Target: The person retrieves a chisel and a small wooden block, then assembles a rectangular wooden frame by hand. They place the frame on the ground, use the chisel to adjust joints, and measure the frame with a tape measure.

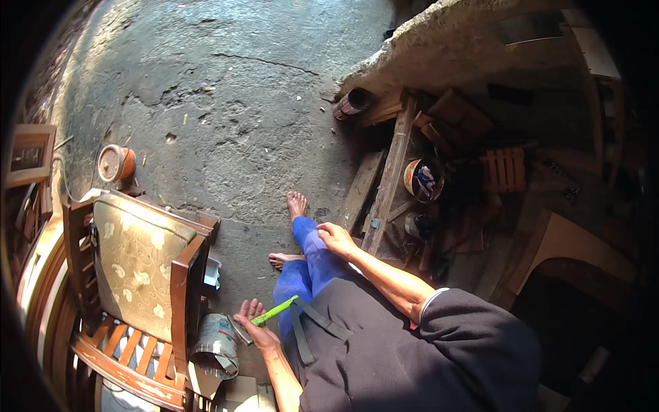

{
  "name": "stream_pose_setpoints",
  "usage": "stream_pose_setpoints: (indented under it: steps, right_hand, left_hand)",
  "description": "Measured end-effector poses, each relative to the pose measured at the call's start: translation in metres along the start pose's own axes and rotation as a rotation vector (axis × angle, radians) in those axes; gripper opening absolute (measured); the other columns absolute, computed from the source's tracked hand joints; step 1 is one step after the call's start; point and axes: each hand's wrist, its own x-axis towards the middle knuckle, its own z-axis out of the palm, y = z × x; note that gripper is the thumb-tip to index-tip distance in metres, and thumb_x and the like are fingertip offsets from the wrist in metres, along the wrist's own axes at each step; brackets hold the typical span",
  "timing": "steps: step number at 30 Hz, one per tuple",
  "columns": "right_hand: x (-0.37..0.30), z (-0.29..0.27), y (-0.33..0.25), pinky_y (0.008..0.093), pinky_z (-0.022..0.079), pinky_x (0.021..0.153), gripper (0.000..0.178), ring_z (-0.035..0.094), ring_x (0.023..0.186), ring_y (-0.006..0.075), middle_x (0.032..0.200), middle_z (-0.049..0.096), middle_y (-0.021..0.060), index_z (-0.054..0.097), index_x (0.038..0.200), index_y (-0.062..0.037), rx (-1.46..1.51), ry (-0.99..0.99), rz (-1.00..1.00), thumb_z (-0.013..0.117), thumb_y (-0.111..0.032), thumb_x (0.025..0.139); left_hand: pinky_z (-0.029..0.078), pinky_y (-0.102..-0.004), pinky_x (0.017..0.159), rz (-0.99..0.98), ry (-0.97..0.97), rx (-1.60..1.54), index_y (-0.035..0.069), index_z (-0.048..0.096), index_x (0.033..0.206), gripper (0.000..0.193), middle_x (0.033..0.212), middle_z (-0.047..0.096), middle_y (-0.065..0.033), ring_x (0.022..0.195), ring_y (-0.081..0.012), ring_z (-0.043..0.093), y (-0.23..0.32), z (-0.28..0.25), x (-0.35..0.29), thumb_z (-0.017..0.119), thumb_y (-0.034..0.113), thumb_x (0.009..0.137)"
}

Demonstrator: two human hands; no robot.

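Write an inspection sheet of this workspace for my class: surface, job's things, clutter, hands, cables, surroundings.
Surface: grey floor, cracked and pitted, with small scraps.
Job's things: slim green item at the left hand; nearby, a stained can and a wooden chair with a patterned cushion.
Clutter: orange-sided pot beyond the chair; long plank and a filled bucket on the right.
Hands: left palm turned up, grip unclear; right hand on the blue trousers, nothing seen in it.
Cables: nothing seen for certain.
Surroundings: rough-edged wall at upper right; right side dark; bare feet on the floor.
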Motion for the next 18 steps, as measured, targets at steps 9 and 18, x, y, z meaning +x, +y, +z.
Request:
stream_pose_setpoints:
  steps: [9,18]
  right_hand:
    - [0.111,-0.01,0.169,0.0352,0.05,0.095,0.043,0.064,0.111,0.0238,0.124,0.068,0.0161,0.06,0.133,-0.0018,0.298,0.303,0.587,0.062,-0.021,0.095]
    - [0.216,0.001,0.294,0.0381,0.051,0.094,0.064,0.067,0.104,0.0282,0.115,0.068,0.0182,0.041,0.151,-0.005,-0.002,0.88,0.828,0.062,-0.028,0.095]
  left_hand:
    - [0.046,-0.042,0.099,-0.028,-0.114,0.605,-0.002,0.065,0.093,0.083,0.112,0.068,-0.0193,0.103,-0.0254,0.06,-0.026,0.072,0.076,0.02,0.067,0.105]
    - [0.044,-0.044,0.1,-0.101,-0.455,0.783,-0.004,0.06,0.098,0.072,0.104,0.064,-0.0159,0.1,-0.0278,0.06,-0.068,0.072,0.168,0.025,0.059,0.108]
